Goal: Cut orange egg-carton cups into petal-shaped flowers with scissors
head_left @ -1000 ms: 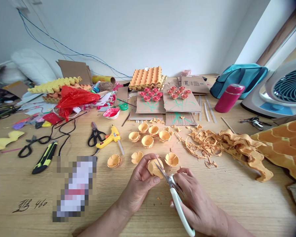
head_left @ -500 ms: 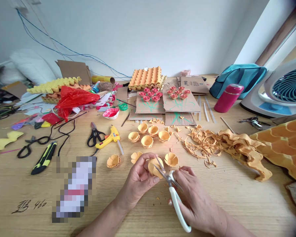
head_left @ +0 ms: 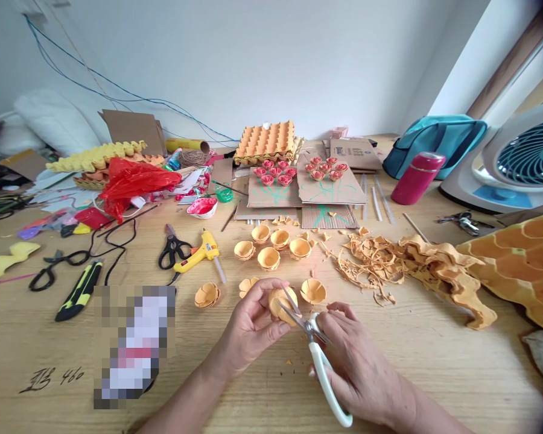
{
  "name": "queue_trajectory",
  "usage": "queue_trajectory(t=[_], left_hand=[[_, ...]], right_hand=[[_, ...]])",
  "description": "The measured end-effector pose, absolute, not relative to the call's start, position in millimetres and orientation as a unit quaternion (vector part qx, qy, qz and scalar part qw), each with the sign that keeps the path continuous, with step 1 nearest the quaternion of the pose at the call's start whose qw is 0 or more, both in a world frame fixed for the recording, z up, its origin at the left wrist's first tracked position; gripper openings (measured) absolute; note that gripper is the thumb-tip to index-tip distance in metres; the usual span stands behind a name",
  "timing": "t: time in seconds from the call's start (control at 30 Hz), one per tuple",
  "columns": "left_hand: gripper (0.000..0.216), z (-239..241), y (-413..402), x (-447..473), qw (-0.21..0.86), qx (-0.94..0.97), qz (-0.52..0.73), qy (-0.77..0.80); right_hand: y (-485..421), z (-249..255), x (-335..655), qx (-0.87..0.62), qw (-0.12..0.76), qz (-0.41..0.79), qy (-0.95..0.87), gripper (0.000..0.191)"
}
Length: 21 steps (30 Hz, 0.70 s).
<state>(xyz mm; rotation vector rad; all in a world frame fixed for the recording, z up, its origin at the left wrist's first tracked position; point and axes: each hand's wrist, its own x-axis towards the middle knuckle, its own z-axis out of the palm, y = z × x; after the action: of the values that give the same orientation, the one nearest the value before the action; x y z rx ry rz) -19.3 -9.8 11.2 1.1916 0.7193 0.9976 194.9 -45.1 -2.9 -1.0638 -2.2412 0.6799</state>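
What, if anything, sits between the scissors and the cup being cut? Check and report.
Nothing visible. The left hand holds the orange cup, and the open blades of the white-handled scissors in the right hand already meet its edge.

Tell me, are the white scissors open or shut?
Open: the white scissors in the right hand show two blades spread around the paper cup's edge.

Glue gun [head_left: 200,252] left of cups [head_left: 268,258], scraps [head_left: 380,259] right, egg tray [head_left: 266,140] behind.

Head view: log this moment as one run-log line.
left hand: holds egg-carton cup | right hand: works white-handled scissors, blades open at cup | nearby: cut cups, scraps, wooden table
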Motion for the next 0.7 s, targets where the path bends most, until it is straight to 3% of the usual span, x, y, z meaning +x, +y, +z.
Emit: queue_trajectory(t=[0.43,0.7], left_hand=[[0.045,9.8,-3.8,-25.9,0.653,0.511,0.460,0.318],[0.050,2.2,-7.7,-16.3,0.671,0.503,0.452,0.304]], right_hand=[[-45.9,-6.0,194.1,-0.395,0.294,0.224,-0.841,0.018],[-42.1,-6.2,192.1,-0.449,0.383,0.360,-0.723,0.022]])
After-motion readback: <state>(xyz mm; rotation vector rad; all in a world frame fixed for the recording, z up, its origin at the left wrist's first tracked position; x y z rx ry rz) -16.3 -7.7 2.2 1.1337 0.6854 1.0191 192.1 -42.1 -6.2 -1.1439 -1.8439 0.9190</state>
